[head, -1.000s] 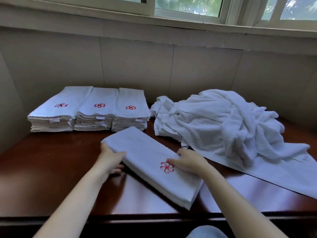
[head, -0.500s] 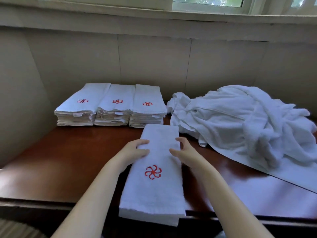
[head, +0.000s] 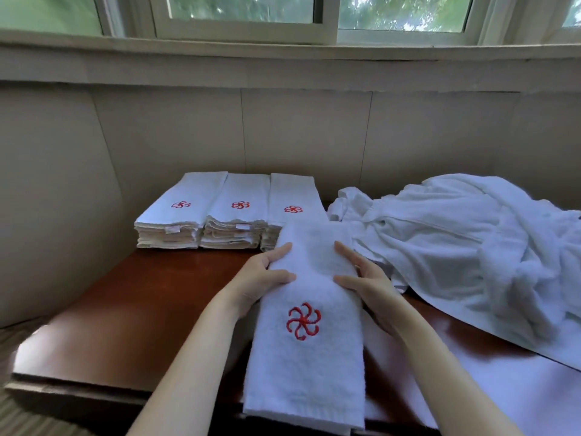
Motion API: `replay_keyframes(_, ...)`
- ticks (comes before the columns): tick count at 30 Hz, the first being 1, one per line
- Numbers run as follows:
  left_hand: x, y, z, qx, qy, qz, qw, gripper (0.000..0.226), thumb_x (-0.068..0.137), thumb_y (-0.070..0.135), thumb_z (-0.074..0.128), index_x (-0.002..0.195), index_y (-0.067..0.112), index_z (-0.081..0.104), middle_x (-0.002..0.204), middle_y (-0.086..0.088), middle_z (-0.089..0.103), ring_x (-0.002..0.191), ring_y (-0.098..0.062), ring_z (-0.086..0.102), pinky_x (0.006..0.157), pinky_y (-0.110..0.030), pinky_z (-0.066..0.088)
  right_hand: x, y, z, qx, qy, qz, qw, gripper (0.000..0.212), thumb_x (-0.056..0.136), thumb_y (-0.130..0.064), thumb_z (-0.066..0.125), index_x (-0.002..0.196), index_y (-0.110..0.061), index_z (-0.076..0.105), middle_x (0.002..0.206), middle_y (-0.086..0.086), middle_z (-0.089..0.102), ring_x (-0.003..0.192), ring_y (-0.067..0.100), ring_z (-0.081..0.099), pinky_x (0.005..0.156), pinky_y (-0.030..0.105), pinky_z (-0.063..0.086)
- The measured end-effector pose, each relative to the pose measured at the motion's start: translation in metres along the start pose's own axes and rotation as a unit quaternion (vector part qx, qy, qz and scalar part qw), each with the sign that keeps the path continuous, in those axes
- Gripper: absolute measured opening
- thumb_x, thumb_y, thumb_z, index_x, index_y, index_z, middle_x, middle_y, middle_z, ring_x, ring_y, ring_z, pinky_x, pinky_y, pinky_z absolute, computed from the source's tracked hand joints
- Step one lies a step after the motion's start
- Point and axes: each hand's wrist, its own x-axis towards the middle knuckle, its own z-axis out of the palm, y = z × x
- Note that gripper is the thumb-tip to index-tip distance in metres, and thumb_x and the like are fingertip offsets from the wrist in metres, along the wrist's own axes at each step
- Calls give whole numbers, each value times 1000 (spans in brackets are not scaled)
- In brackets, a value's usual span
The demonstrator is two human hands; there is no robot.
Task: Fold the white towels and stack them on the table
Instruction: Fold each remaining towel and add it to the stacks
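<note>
A person holds a folded towel (head: 306,366) between both hands over the middle of a dark wooden table (head: 141,309). The towel lies lengthwise away from the person, and a red flower emblem (head: 303,321) faces up on its near half. Its near end hangs past the table's front edge, while its far end is raised and hides the lower front of the nearest stack.

The left hand (head: 259,280) grips the towel's left edge and the right hand (head: 369,283) grips the right edge. On each hand the thumb lies across the top and the forefinger stretches forward along the side, spread well apart from the thumb. The remaining fingers are tucked out of sight, so how they lie cannot be told. The cloth is squeezed a little narrower between the two hands.

Three stacks of folded towels stand side by side at the back of the table, against the tiled wall (head: 314,136): a left stack (head: 180,212), a middle stack (head: 239,212) and a right stack (head: 294,196). Each shows the same red flower on top.

A heap of unfolded towels (head: 456,247) fills the right side of the table, just beside the right hand and close to the right stack, with a flat sheet of it spread toward the near right corner. A window (head: 245,11) runs above the wall.
</note>
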Motion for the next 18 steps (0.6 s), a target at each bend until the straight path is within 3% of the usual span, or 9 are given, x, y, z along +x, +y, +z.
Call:
replay_keyframes(5,27,35,-23,-44,21,67,997,60,86,-2,59,141,18,44,131,0,58,110,-10,61,88,-21,52,48,-55,12,17,-18,-48,999,58,85,4,61,122,-40,56,125,-5,59,108,12,63,87,26,54)
replay_keyframes(8,60,69,-63,-32,71,96,992,60,88,1,57,143,19,42,127,3,60,100,-4,65,76,-14,53,106,-83,38,35,-49,-64,996,56,84,5,60,119,-40,58,118,-2,63,99,13,68,76,23,56)
replay_keyframes(11,92,105,-128,-84,121,108,983,72,84,22,64,148,18,32,132,-1,56,99,-11,66,74,-24,53,189,-105,87,56,-66,-62,994,58,82,2,60,125,-36,58,122,3,60,93,17,69,73,28,57)
replay_keyframes(12,100,114,-155,-106,99,103,984,65,85,31,62,144,16,40,131,-4,58,100,-16,66,74,-29,53,222,-111,106,67,-68,-67,993,60,82,2,59,131,-32,55,126,4,58,94,19,67,77,30,57)
replay_keyframes(15,126,118,-228,-81,34,32,996,44,83,44,59,110,12,72,110,-12,70,95,-25,70,73,-32,57,316,-119,165,65,-46,-87,993,64,82,0,58,137,-30,48,129,4,54,95,22,63,75,33,55)
replay_keyframes(17,145,93,-267,-12,112,-89,990,44,83,36,65,114,5,68,104,-16,71,92,-30,68,80,-39,56,368,-98,195,25,-36,-64,997,62,84,1,54,139,-26,45,125,5,53,94,22,59,71,33,52)
replay_keyframes(18,153,75,-279,18,151,-146,978,42,85,29,66,117,3,63,97,-17,71,84,-29,67,77,-39,56,390,-78,206,-3,-35,-31,999,54,86,3,52,134,-21,47,118,9,54,93,24,58,73,36,51)
